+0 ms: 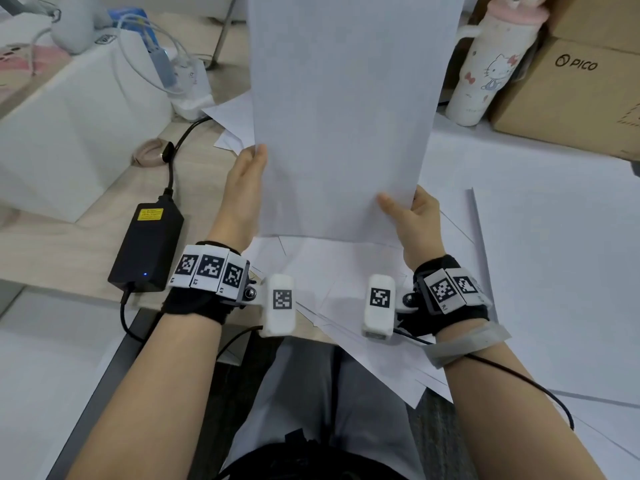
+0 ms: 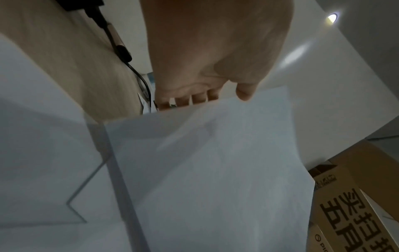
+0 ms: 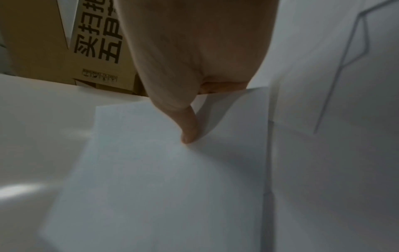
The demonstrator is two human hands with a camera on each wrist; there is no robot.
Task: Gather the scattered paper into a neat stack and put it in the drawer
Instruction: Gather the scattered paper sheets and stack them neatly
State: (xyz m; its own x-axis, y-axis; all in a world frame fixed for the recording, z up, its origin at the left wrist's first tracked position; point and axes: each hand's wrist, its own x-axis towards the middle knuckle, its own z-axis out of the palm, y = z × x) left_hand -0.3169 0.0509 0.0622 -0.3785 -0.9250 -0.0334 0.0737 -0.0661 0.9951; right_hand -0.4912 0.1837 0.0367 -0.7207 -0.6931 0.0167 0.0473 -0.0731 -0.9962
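Observation:
A stack of white paper (image 1: 346, 109) stands upright in front of me, its lower edge above the loose sheets (image 1: 346, 282) on the desk. My left hand (image 1: 247, 178) holds its left edge, thumb in front and fingers behind. My right hand (image 1: 410, 216) pinches the lower right edge, thumb (image 3: 190, 126) pressed on the front face. In the left wrist view the left hand (image 2: 211, 85) has its fingers (image 2: 183, 100) behind the held paper (image 2: 215, 170). Several more scattered sheets (image 1: 554, 258) lie flat to the right. No drawer is in view.
A black power adapter (image 1: 147, 247) with its cable lies left of my left wrist. A white box (image 1: 79, 133) and a power strip (image 1: 188, 88) stand at the back left. A cartoon-print bottle (image 1: 491, 64) and a cardboard box (image 1: 575, 95) stand at the back right.

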